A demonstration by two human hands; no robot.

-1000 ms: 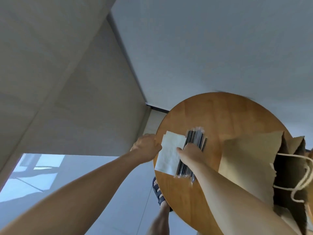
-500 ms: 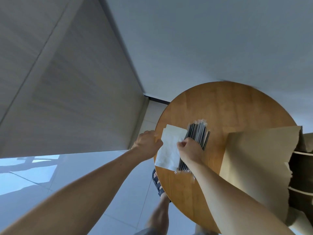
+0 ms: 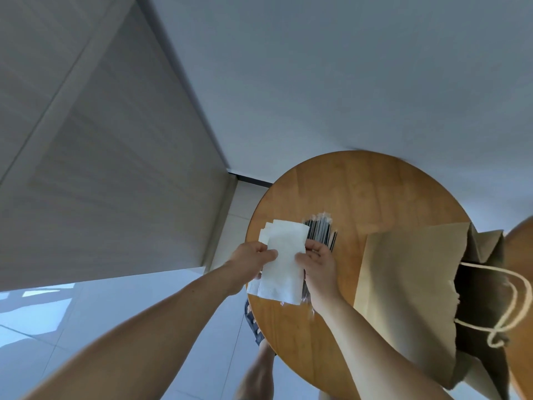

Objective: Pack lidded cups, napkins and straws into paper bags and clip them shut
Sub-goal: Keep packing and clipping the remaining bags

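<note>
A white napkin [image 3: 284, 261] is lifted off the stack of napkins [image 3: 265, 232] at the left edge of the round wooden table [image 3: 360, 192]. My left hand [image 3: 251, 258] pinches its left edge and my right hand [image 3: 318, 259] pinches its right edge. A bundle of black wrapped straws [image 3: 321, 232] lies on the table just behind my right hand, partly hidden by the napkin. A brown paper bag [image 3: 409, 284] with rope handles [image 3: 516, 307] stands open on the table's right side. No cups are in view.
White walls meet in a corner behind the table. A sandalled foot [image 3: 253, 321] and a leg stand on the pale tiled floor [image 3: 86, 327] under the table's left edge. Another wooden surface [image 3: 522, 255] shows at the far right.
Both hands have lifted one napkin off the stack and now hold it by its two edges above the table. The camera has tilted, bringing the bag's mouth back into view.
</note>
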